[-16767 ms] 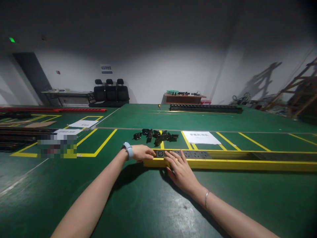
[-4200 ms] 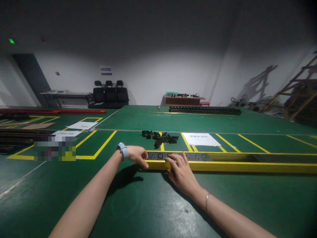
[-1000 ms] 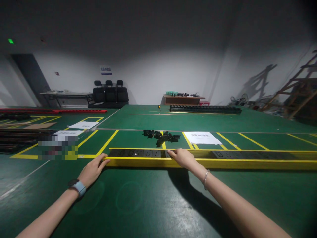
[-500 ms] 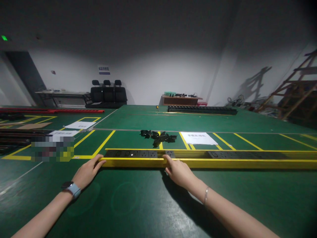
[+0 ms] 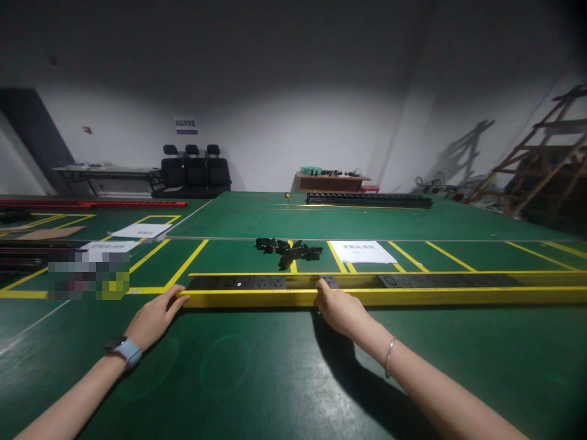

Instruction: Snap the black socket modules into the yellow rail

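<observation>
A long yellow rail (image 5: 257, 300), shaped like an open channel, lies across the green table in front of me. My left hand (image 5: 151, 321) grips its left end, thumb on the near side. Curled over the near wall, my right hand (image 5: 342, 310) has its fingertips on a small black socket module (image 5: 332, 282) inside the channel. To the left of that module sits a row of black sockets (image 5: 247, 282), with a gap between. Another row of black sockets (image 5: 435, 281) fills part of the channel further right, also across a gap.
Beyond the rail lie a pile of black plastic parts (image 5: 291, 252) and a white paper sign (image 5: 362, 252). Black slotted strips (image 5: 367, 200) rest at the far side. Red rails (image 5: 132, 204) and dark rails (image 5: 27, 260) are on the left. A wooden ladder (image 5: 536, 146) stands at right.
My right hand has slid right along the rail with the socket module, widening the gap on its left and narrowing the one on its right. My left hand still holds the rail end.
</observation>
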Available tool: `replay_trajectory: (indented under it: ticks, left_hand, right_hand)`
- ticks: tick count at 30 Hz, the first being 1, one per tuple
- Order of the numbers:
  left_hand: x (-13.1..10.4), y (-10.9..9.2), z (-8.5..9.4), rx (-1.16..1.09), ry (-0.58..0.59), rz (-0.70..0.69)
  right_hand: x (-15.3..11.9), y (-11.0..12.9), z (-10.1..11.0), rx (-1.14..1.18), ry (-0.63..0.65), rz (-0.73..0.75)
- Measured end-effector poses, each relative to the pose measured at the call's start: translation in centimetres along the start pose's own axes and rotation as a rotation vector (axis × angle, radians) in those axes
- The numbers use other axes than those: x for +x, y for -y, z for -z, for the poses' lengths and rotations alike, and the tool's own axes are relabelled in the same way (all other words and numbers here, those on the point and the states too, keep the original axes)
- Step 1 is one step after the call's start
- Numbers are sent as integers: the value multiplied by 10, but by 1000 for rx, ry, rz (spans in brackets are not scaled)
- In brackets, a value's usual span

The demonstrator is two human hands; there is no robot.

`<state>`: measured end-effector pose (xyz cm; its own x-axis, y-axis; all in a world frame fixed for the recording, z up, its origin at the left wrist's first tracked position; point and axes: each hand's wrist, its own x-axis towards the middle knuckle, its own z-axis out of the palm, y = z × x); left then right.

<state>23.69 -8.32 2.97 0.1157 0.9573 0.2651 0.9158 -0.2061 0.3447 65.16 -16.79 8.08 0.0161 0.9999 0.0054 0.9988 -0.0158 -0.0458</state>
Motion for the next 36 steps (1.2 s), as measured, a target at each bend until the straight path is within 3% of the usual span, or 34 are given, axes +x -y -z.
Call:
replay_trajectory:
  ticks: [10,17,22,29,33,36]
  left_hand:
    - [-5,-6,4,21,7,17]
    - [-5,-5,3,21,14,3]
    - [-4,-2,0,34,6,-7]
    - [-6,-3,0,52,-6,-14]
    - [-5,-1,-1,53,1,-16]
    - [-4,1,-2,43,-3,-19]
  right_hand:
    - [3,3,-1,-58,1,-56]
    - [0,34,-15,60,-53,265]
    - [4,55,-11,-18,-35,318]
    - [2,42,4,-59,3,270]
    - [3,40,1,-15,-39,268]
    - [6,45,-6,96,-33,348]
